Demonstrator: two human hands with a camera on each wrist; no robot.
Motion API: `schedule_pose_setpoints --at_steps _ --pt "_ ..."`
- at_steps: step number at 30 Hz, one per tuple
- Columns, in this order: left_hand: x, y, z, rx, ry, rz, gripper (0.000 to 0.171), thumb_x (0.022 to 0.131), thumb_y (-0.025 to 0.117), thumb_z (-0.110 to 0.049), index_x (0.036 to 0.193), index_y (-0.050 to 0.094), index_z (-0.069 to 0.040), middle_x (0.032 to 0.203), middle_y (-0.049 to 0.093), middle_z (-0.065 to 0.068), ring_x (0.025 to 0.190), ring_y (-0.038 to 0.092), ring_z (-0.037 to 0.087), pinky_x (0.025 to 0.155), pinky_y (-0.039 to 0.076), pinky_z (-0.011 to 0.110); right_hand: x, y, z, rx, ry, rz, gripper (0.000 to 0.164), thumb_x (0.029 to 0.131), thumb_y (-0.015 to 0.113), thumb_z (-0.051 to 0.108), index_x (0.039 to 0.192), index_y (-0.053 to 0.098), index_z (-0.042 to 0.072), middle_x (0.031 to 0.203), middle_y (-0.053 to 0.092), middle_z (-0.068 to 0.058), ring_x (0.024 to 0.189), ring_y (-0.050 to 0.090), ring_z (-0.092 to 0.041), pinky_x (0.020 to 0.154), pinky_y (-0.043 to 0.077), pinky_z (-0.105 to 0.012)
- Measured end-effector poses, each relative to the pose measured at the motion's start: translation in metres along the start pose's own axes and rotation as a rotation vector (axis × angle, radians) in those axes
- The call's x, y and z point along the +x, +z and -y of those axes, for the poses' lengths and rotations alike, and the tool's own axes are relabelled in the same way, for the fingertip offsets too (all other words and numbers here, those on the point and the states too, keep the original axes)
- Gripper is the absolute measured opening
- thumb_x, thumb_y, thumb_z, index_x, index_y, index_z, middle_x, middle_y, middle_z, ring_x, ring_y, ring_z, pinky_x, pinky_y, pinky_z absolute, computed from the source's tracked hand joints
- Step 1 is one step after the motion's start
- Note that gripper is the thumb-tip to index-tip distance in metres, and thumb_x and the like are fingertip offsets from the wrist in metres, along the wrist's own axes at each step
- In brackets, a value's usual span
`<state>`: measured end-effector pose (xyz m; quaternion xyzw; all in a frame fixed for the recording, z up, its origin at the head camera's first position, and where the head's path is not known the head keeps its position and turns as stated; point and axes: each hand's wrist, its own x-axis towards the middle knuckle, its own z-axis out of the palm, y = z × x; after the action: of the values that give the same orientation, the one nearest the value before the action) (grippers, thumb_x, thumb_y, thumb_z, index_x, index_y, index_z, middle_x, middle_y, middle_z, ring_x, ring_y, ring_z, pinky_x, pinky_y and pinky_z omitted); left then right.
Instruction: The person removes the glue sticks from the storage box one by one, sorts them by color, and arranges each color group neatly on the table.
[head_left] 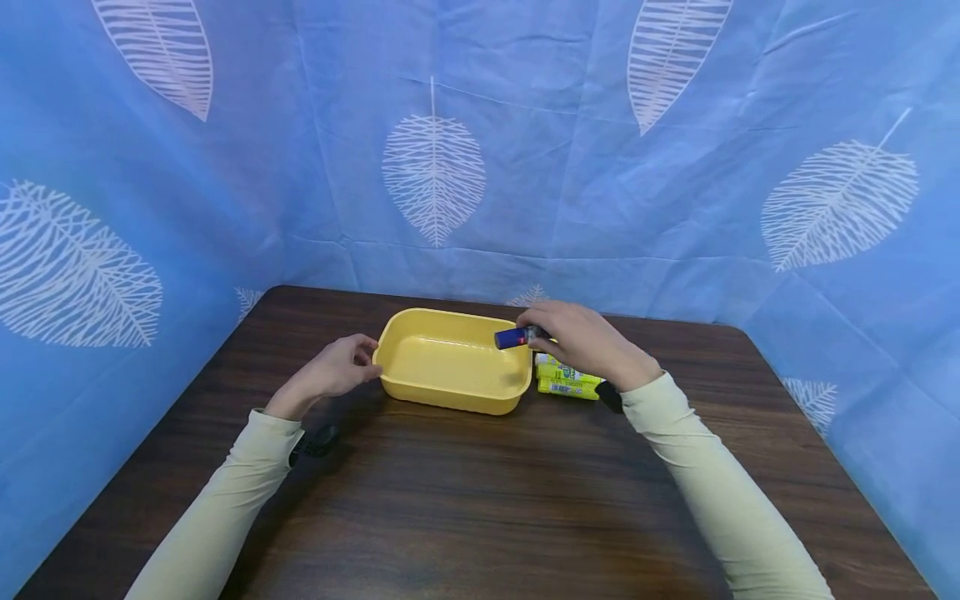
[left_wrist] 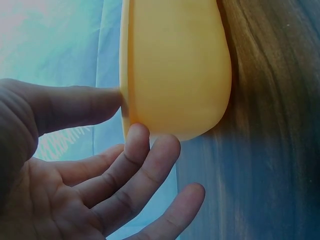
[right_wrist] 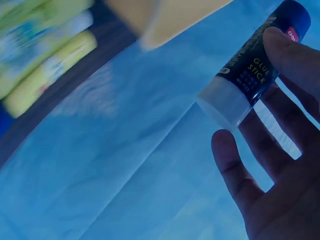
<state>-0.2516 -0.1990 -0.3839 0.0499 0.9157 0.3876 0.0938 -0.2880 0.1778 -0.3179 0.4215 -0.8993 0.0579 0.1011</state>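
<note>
A yellow plastic basin stands on the dark wooden table. At its left end my left hand holds the rim, the thumb on the edge and the fingertips against the outer wall, as the left wrist view shows. My right hand grips a dark blue glue stick above the basin's right end. In the right wrist view, the glue stick shows a dark label and a pale white end, held between thumb and fingers.
Several yellow-green tubes lie side by side against the right of the basin, partly hidden under my right hand. The brown table extends in front. A blue cloth with white leaf prints hangs behind and at both sides.
</note>
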Motion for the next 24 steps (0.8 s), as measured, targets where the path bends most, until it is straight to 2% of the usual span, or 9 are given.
schedule_pose_setpoints --at_steps 3,8,11,18,24 --pt "0.000 -0.001 0.000 0.001 -0.007 0.002 0.048 0.099 0.066 -0.013 0.139 0.048 0.006 0.109 0.064 0.020 0.090 0.062 0.028 0.083 0.056 0.041 -0.028 -0.002 -0.014 -0.013 0.065 -0.012 0.025 0.097 0.072 0.018 0.121 0.069 0.012 0.112 0.069 -0.003 0.087 0.065 -0.019 0.075 0.052 -0.041" --pt "-0.001 -0.002 -0.001 0.010 -0.005 0.008 0.049 0.099 0.066 -0.015 0.140 0.048 0.006 0.110 0.064 0.020 0.090 0.062 0.028 0.083 0.056 0.041 -0.072 -0.002 -0.033 -0.037 0.166 0.000 0.028 0.097 0.071 0.019 0.124 0.069 0.011 0.117 0.070 -0.006 0.103 0.067 -0.025 0.083 0.055 -0.047" --pt "-0.002 -0.002 -0.001 0.017 0.004 0.007 0.050 0.099 0.065 -0.015 0.140 0.047 0.007 0.111 0.064 0.021 0.091 0.062 0.028 0.082 0.056 0.041 -0.093 0.001 -0.040 -0.057 0.203 0.008 0.030 0.095 0.074 0.017 0.123 0.070 0.009 0.117 0.070 -0.008 0.102 0.067 -0.027 0.081 0.055 -0.048" --pt "-0.004 -0.002 -0.001 0.015 0.006 0.006 0.049 0.099 0.066 -0.016 0.139 0.048 0.006 0.110 0.064 0.021 0.091 0.061 0.028 0.083 0.055 0.042 -0.127 0.017 -0.055 -0.084 0.237 0.027 0.029 0.093 0.075 0.014 0.120 0.070 0.005 0.113 0.070 -0.011 0.092 0.068 -0.025 0.076 0.056 -0.045" --pt "-0.002 -0.001 0.000 0.014 0.023 0.010 0.048 0.099 0.066 -0.016 0.139 0.049 0.006 0.110 0.065 0.020 0.091 0.062 0.028 0.084 0.055 0.043 -0.147 0.031 -0.062 -0.091 0.244 0.019 0.026 0.091 0.076 0.009 0.115 0.070 0.002 0.105 0.067 -0.010 0.087 0.068 -0.023 0.073 0.057 -0.042"
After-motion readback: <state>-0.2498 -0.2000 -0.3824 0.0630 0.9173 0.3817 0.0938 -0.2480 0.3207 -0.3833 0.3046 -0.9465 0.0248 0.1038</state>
